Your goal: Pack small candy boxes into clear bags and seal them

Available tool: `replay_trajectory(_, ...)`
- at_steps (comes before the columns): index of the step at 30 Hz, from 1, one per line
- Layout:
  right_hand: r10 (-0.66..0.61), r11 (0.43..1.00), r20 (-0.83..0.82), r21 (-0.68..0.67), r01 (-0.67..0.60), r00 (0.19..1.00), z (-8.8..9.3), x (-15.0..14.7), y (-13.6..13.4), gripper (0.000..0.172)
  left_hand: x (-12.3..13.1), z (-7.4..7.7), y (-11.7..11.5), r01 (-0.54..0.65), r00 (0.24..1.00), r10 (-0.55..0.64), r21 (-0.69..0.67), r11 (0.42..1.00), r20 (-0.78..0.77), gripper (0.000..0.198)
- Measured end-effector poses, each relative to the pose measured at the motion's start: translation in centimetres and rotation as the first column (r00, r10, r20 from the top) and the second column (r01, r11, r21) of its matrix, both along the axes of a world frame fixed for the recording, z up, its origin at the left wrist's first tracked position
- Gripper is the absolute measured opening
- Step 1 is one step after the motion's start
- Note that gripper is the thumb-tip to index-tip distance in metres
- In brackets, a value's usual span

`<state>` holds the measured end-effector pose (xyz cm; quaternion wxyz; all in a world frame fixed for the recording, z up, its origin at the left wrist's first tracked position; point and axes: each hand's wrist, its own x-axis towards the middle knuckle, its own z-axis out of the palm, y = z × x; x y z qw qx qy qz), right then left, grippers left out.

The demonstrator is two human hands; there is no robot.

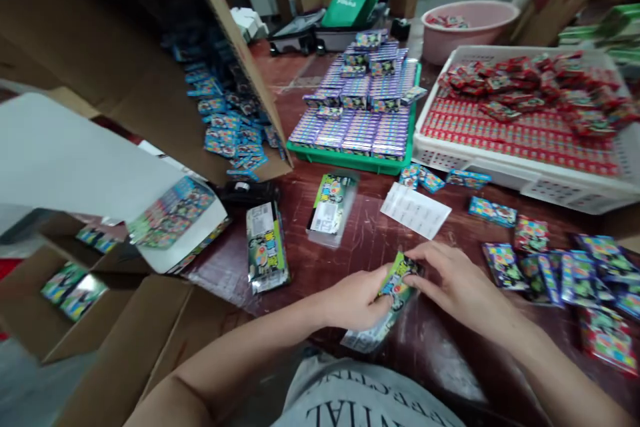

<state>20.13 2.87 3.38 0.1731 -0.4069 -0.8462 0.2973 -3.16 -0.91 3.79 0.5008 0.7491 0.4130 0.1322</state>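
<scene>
Near the table's front edge, my left hand grips the middle of a green and black printed packet in clear plastic. The fingers of my right hand pinch its upper end. The packet lies slantwise, its clear lower end pointing towards me. A similar wrapped packet lies flat on the table ahead of my hands. To the left is a stack of such packets. A white sheet of printed labels rests just beyond my right hand.
A green tray of purple boxes and a white crate with red packets stand at the back. Loose purple packets lie at right. An open carton holding blue packets stands at left. Behind is a pink tub.
</scene>
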Motion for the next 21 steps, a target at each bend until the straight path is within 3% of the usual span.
replay_trajectory(3,0.027,0.997,-0.064,-0.07,-0.032,0.998,-0.2,-0.1,-0.3,0.019,-1.3,1.4,-1.2,0.05,0.997,-0.048,-0.038,0.998,0.053,0.058)
replay_trajectory(6,0.035,0.981,-0.192,-0.181,-0.07,0.981,-0.3,0.7,-0.6,0.016,-5.4,3.9,-1.0,0.084,0.994,-0.086,0.038,0.996,0.06,0.063)
replay_trajectory(8,0.017,0.959,-0.258,-0.268,-0.088,0.966,-0.8,1.7,-0.8,0.017,-9.7,5.5,0.0,0.05,0.982,-0.008,0.218,0.975,-0.188,0.063)
replay_trajectory(10,-0.003,0.926,-0.28,-0.364,-0.103,0.96,-1.8,2.5,-1.0,0.021,-14.7,6.4,1.2,0.088,0.837,0.136,0.374,0.923,-0.53,0.076)
replay_trajectory(12,-0.028,0.895,-0.297,-0.433,-0.109,0.954,-2.9,2.6,-1.2,0.023,-18.9,6.6,2.2,0.208,0.698,0.113,0.351,0.913,-0.707,0.084)
replay_trajectory(14,-0.052,0.882,-0.342,-0.456,-0.117,0.938,-3.8,2.1,-1.4,0.025,-21.5,6.2,2.8,0.284,0.659,-0.018,0.226,0.932,-0.752,0.082)
replay_trajectory(16,-0.072,0.883,-0.378,-0.455,-0.118,0.923,-4.4,1.5,-1.7,0.031,-22.3,5.9,3.0,0.316,0.675,-0.132,0.123,0.941,-0.726,0.076)
replay_trajectory(18,-0.09,0.89,-0.375,-0.446,-0.095,0.923,-4.6,1.4,-2.0,0.038,-22.0,6.0,2.8,0.339,0.69,-0.155,0.126,0.932,-0.707,0.071)
replay_trajectory(21,-0.189,0.925,-0.337,-0.378,0.051,0.923,-5.1,2.5,-2.7,0.046,-20.8,6.8,1.5,0.313,0.659,0.022,0.3,0.901,-0.752,0.069)
